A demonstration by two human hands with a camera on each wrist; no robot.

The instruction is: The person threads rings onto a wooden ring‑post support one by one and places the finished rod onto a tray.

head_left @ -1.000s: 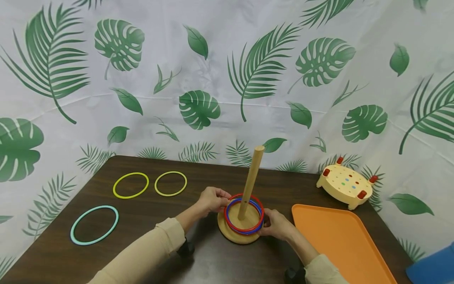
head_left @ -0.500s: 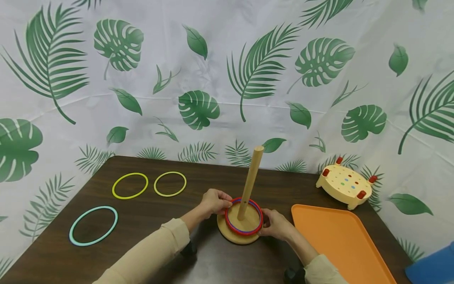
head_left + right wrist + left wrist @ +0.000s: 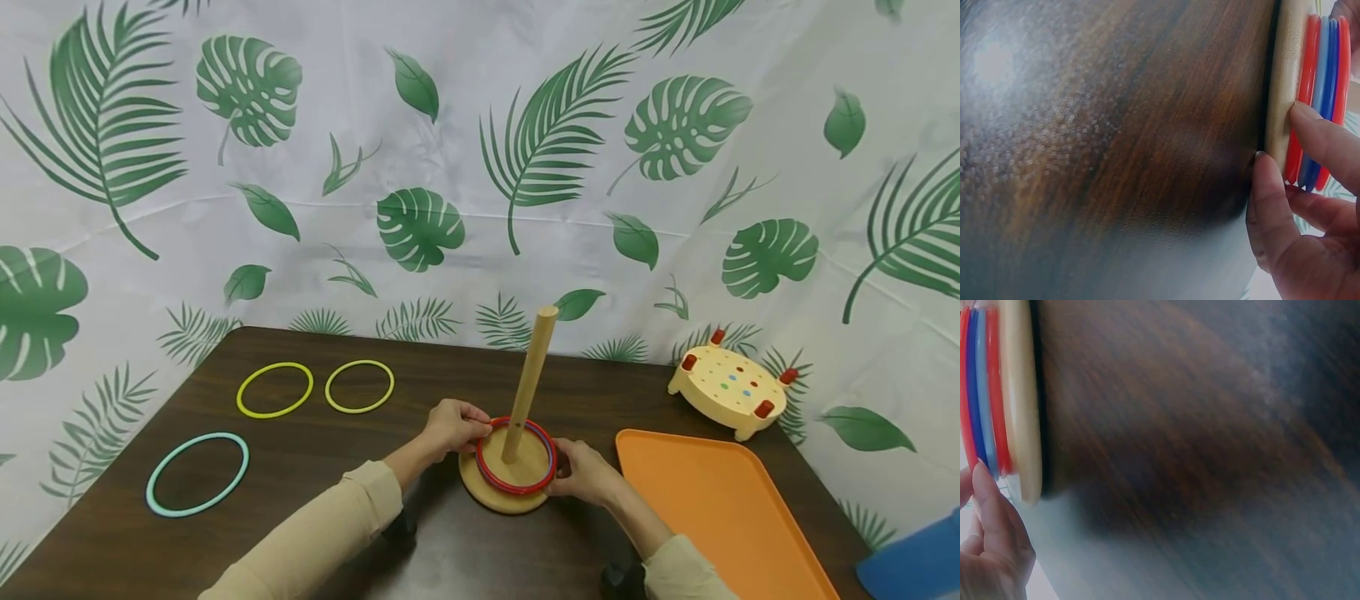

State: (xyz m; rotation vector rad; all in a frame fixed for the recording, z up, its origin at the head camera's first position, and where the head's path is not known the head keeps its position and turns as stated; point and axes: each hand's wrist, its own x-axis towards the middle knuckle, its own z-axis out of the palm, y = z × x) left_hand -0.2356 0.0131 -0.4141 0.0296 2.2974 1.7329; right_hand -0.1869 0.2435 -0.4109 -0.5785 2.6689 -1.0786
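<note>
In the head view a wooden peg point(image 3: 532, 375) rises from a round wooden base point(image 3: 495, 501), with rings stacked around its foot. The top red ring point(image 3: 966, 403) lies over a dark blue ring point(image 3: 975, 403), a light blue ring point(image 3: 984, 403) and a lower red ring point(image 3: 997, 403). On the left, my left hand point(image 3: 453, 427) pinches the top red ring at its edge. My right hand point(image 3: 585, 472) holds the base's right edge, one fingertip point(image 3: 1304, 111) beside the lower red ring and another low against the base.
On the left of the dark table lie a yellow ring point(image 3: 255, 415), a pale yellow ring point(image 3: 348, 411) and a turquoise ring point(image 3: 183, 511). An orange tray point(image 3: 712, 508) is at right, with a cream pegboard point(image 3: 723, 392) with red legs behind it. A blue object point(image 3: 915, 560) stands at the right edge.
The top red ring has come down level onto the blue rings, with my left hand shifting slightly right and down. My right hand stays at the base.
</note>
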